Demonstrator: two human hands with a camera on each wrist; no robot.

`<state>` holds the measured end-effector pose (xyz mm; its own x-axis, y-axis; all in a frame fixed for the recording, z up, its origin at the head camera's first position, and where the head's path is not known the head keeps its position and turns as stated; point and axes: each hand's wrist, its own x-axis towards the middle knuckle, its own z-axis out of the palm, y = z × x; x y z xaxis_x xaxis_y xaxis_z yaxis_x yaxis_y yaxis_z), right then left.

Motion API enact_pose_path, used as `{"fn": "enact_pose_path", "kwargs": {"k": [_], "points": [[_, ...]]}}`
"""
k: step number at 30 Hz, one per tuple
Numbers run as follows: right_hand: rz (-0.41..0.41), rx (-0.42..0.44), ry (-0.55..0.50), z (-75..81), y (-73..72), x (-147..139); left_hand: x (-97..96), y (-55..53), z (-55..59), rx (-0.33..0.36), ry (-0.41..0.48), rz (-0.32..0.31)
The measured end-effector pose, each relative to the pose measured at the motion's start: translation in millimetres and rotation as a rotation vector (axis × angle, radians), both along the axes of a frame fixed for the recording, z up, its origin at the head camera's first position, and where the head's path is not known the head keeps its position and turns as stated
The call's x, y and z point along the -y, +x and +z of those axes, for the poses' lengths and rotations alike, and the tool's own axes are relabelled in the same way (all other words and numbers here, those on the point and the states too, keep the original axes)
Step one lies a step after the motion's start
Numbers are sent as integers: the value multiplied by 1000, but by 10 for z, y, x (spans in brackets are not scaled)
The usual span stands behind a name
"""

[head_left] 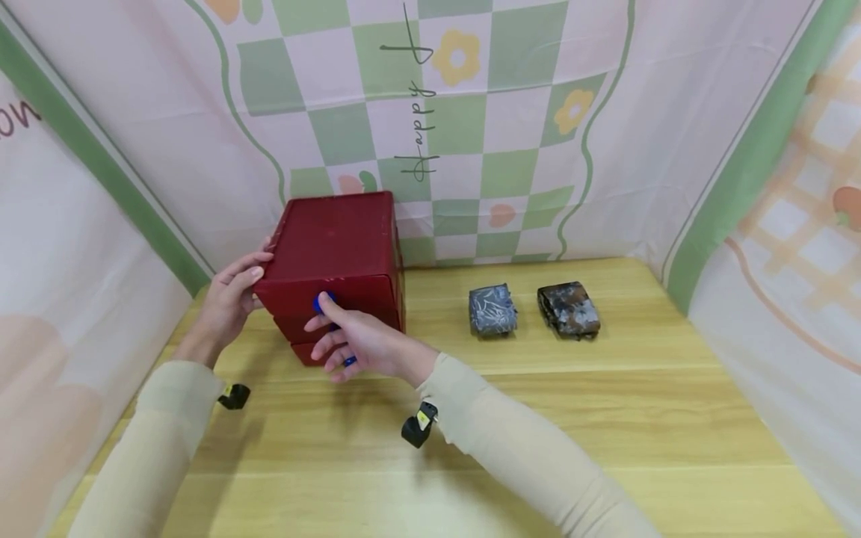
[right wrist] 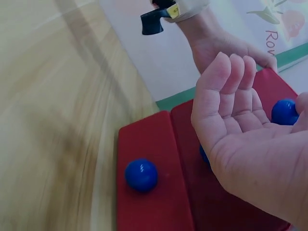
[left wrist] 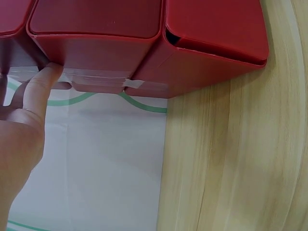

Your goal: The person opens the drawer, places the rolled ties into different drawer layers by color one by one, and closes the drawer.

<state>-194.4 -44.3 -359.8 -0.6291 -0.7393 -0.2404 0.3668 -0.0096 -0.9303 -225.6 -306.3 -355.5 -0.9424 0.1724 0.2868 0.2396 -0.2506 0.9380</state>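
A red box of stacked drawers [head_left: 329, 239] stands at the left of the table, with round blue knobs on its front. My left hand [head_left: 229, 299] rests against its left side near the upper front corner, fingers fairly straight. In the left wrist view, a digit of that left hand [left wrist: 29, 115] touches the side by clear tape. My right hand [head_left: 366, 340] is before the front, its thumb at the top blue knob [right wrist: 284, 111] and its other fingers loosely bent away. A middle knob is partly behind this hand; the lowest blue knob [right wrist: 141, 175] shows fully.
Right of the box lie a folded grey patterned cloth bundle [head_left: 493, 310] and a folded dark camouflage-like bundle [head_left: 569, 309]. The wooden table [head_left: 592, 433] meets a printed fabric wall [head_left: 525, 45] behind, with fabric at both sides. Small black cameras are strapped to both wrists.
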Motion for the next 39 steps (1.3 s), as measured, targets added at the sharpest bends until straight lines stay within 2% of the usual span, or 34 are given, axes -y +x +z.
{"fn": "enact_pose_path", "kwargs": {"k": [6,15,29,39], "points": [[26,34,-20,-85,-11,-119,1,-6,-6,-4,3,-5],[63,12,21,-190,-24,-204,17,9,-7,-8,10,-3],[84,117,113,-389,-44,-194,7,-8,-8,-1,18,-8],[64,155,112,-390,-82,-152,11,-12,-4,6,7,-3]]}}
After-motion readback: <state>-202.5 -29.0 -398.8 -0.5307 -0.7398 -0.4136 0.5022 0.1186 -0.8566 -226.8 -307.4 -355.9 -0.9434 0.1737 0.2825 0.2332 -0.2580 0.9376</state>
